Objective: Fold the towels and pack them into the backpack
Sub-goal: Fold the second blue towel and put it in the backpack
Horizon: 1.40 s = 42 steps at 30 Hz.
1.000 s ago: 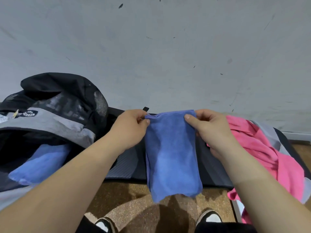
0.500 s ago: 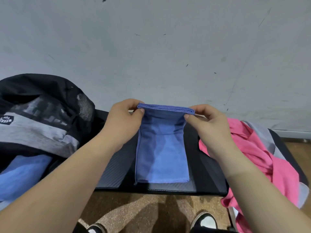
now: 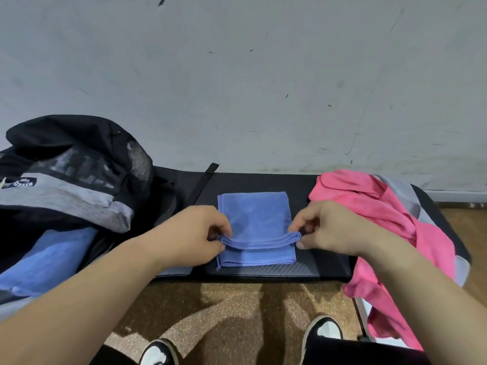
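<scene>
A blue towel (image 3: 254,214) lies folded on the black bench (image 3: 326,262) in front of me. My left hand (image 3: 196,234) pinches the left end of its upper edge, and my right hand (image 3: 328,227) pinches the right end. That edge is drawn over the towel toward its near side. A black and grey backpack (image 3: 71,177) lies open at the left, with another blue towel (image 3: 50,256) inside it. A pink towel (image 3: 382,217) lies crumpled at the right end of the bench.
A grey wall (image 3: 237,75) rises right behind the bench. Grey cloth (image 3: 400,191) lies under the pink towel. Below the bench is a brown speckled floor (image 3: 237,306) with my two shoes (image 3: 322,329) on it. A black strap (image 3: 204,180) lies beside the backpack.
The blue towel hung from both hands, then was laid on the bench. My hands have since drawn its far edge toward me over the towel.
</scene>
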### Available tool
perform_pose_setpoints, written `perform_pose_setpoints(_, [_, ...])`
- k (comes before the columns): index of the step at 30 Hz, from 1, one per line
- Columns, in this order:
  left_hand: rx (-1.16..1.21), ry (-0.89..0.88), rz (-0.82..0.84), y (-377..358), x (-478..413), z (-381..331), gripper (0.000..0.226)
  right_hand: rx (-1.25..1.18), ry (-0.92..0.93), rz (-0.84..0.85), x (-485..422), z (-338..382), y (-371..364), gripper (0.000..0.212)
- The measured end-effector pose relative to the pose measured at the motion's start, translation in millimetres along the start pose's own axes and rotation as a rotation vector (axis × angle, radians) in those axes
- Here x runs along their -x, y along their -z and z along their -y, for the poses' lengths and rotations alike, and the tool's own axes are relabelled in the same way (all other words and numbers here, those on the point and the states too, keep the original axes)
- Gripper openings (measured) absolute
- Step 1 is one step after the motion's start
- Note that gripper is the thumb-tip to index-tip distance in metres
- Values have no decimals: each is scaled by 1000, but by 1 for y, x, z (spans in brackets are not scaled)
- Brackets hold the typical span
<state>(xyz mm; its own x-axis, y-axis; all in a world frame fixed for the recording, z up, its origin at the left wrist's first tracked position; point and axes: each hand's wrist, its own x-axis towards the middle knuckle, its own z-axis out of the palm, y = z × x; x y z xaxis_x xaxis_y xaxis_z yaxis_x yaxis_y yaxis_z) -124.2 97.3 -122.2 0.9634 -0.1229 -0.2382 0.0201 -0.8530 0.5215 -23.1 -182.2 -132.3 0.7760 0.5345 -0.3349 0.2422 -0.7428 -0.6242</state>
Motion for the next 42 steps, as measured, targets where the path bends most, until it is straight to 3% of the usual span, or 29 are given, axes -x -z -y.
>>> perform_pose_setpoints(2, [-105,-2,114,-2,-2,-2,29,98,-77,143,3,2,1,26])
perform_pose_setpoints(4, [-87,36,160,2,-6,-2,39,45,-122,209,6,6,3,17])
perform_pose_setpoints(7, [71,132,-33,9,-20,2,31,-171,-145,-10,-6,4,1,27])
perform_pose_setpoints(10, [149,193,-259,5,-41,10,19,-206,-146,-277,-31,-1,-8,18])
perform_pose_setpoints(14, [225,290,-152,-8,-61,14,57,-312,-188,-238,-53,-4,-21,57])
perform_pose_setpoints(17, [325,340,-105,-9,-68,16,57,-335,-182,-203,-58,-3,-22,63])
perform_pose_setpoints(20, [408,370,-76,-7,-68,21,25,-397,-194,-158,-58,-4,-20,42])
perform_pose_setpoints(23, [448,355,-86,-3,-64,23,21,-463,-189,-143,-51,-2,-17,21])
perform_pose_setpoints(31, [724,273,-111,9,-42,13,22,-626,-13,-168,-31,12,-11,29])
perform_pose_setpoints(34, [660,206,-89,9,-28,17,28,-551,54,-116,-18,10,-8,30])
perform_pose_setpoints(39, [608,186,-15,6,-11,15,21,-462,-4,-42,1,2,-7,24])
perform_pose_setpoints(42, [502,158,-93,-4,-9,14,21,-343,36,-67,3,1,-12,15])
